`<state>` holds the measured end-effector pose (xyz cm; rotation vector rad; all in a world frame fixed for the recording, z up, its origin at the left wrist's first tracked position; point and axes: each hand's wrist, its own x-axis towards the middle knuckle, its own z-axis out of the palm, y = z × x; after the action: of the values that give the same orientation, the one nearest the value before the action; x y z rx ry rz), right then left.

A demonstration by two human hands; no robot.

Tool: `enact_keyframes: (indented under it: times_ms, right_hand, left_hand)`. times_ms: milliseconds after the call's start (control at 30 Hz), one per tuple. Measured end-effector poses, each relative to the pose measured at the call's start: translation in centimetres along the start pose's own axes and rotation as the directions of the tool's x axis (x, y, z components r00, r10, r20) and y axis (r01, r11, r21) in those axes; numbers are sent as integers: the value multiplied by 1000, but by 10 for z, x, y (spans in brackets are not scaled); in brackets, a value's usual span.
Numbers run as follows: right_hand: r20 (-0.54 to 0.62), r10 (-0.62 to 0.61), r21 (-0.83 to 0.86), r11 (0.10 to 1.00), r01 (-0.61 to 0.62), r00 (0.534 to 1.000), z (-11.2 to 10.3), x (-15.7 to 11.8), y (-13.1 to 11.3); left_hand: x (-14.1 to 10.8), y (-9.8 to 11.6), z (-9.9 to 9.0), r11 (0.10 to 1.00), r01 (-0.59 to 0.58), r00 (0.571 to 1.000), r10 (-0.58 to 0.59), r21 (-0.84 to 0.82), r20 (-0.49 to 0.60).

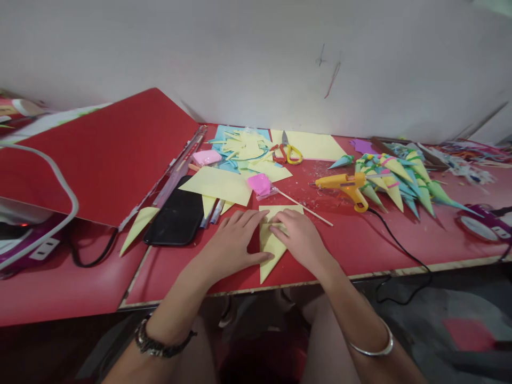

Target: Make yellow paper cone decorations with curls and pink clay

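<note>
A yellow sheet of paper [272, 246], folded to a point at its lower end, lies at the table's front edge between my hands. My left hand [236, 242] rests flat at its left side, with the fingers stretched out and the thumb lying across the paper's lower part. From the right, my right hand [302, 237] has its bent fingers and thumb on the paper's upper part, at a folded edge. Just beyond the paper lies a pink packet [260, 184], and a thin white stick [306, 208] runs from beside it to the right.
Yellow-orange glue gun [342, 184] and a pile of paper cones [400, 178] lie right. Scissors [286, 152], paper scraps [248, 144] and loose yellow paper [220, 184] lie behind. To the left are a black phone [176, 216], a yellow cone [138, 229] and a red board [108, 154].
</note>
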<state>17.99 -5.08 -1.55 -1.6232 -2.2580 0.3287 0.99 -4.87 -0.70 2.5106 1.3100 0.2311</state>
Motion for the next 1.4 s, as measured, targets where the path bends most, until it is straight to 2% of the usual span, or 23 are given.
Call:
enact_keyframes:
  times_ms: [400,667,1033,1200,1400]
  right_hand:
    - [42,-7,-164,986,13,999,-1,3,-6]
    - [69,11,-270,963,8,998,-2,5,-11]
    - [121,27,-260,966,5,992,-6,8,-12]
    - [118,70,-279,960,-35,991,-6,9,-15]
    - [116,53,-290,957,-17,992,-3,9,-13]
  left_hand:
    - [-6,2,2,996,-66,997,67,63,-26]
    - [-11,3,6,997,-60,998,62,56,-34]
    - [-14,3,8,998,-54,998,55,40,-25]
    - [-13,5,7,998,-55,998,56,26,-22]
    - [-14,3,9,997,-67,997,68,33,-32]
